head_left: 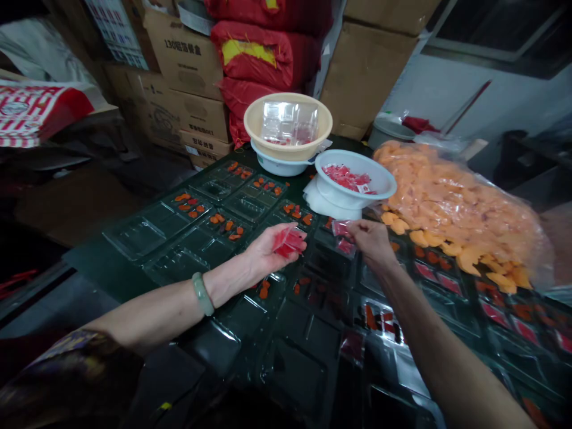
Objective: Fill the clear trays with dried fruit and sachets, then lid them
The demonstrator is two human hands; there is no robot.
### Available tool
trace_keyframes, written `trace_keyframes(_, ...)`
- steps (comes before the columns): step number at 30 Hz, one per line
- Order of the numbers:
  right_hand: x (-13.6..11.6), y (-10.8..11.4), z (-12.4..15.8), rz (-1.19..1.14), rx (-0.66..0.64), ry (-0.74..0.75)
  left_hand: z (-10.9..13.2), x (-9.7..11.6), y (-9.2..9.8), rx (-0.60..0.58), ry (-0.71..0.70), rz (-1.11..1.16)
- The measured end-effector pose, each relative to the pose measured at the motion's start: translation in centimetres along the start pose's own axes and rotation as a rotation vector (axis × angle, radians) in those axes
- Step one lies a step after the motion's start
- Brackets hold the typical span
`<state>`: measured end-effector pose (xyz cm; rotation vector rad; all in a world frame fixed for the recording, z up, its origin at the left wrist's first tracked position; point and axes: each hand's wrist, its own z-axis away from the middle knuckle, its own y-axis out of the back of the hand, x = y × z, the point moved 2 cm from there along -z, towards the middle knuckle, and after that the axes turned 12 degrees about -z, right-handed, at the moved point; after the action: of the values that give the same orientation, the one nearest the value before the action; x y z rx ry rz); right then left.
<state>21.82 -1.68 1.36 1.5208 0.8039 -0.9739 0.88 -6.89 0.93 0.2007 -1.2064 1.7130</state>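
Observation:
My left hand (270,253), palm up with a green bangle on the wrist, cups a small stack of red sachets (289,240) above clear compartment trays (210,223). My right hand (372,238) pinches one red sachet (341,228) just over a tray compartment, with another sachet (346,245) lying below it. A white bowl (355,179) of more red sachets stands right behind both hands. Several tray compartments hold small orange pieces (227,228).
A beige bowl (288,128) with clear plastic packs sits on a white bowl at the back. A big clear bag of orange chips (451,199) lies at the right, some spilled out. Cardboard boxes (190,59) and red sacks (261,56) are stacked behind the table.

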Motion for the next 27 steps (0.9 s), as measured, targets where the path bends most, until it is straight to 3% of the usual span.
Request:
trace_keyframes(2, 1.8, -1.3, -0.8, 0.049, 0.061, -0.080, 0.3, 0.3, 0.3, 0.025, -0.014, 0.016)
trace_keyframes(5, 2.6, -2.9, -0.9, 0.178, 0.088, -0.076, 0.8, 0.5, 0.3, 0.050, -0.064, 0.041)
trace_keyframes(9, 0.1, -3.4, 1.2, 0.542, 0.039, 0.038, 0.7, 0.5, 0.4, 0.054, -0.094, 0.047)
trace_keyframes(11, -2.4, -3.5, 3.2, 0.423, -0.011, 0.179, 0.5, 0.3, 0.5, 0.050, -0.104, 0.035)
trace_keyframes(13, -5.1, -4.0, 5.6, 0.150, -0.143, 0.302, 0.4, -0.1, 0.4, 0.079, -0.147, 0.018)
trace_keyframes(15, -7.1, -4.9, 7.7, -0.011, -0.280, 0.321, 0.5, -0.5, 0.1, 0.155, -0.219, -0.006)
trace_keyframes(18, -8.4, -5.8, 9.2, -0.114, -0.365, 0.283, 1.0, -0.9, -0.5, 0.284, -0.289, -0.039)
trace_keyframes(21, -8.0, -5.4, 8.2, -0.279, -0.390, 0.185, 1.2, -0.7, -0.1, 0.329, -0.252, -0.049)
trace_keyframes(24, -6.6, -4.5, 5.3, -0.373, -0.275, 0.062, 1.3, 0.2, 1.6, 0.288, -0.272, -0.022)
trace_keyframes(27, -4.4, -5.1, 2.2, -0.198, -0.192, -0.017, 1.8, 1.4, 3.3, 0.279, -0.323, -0.002)
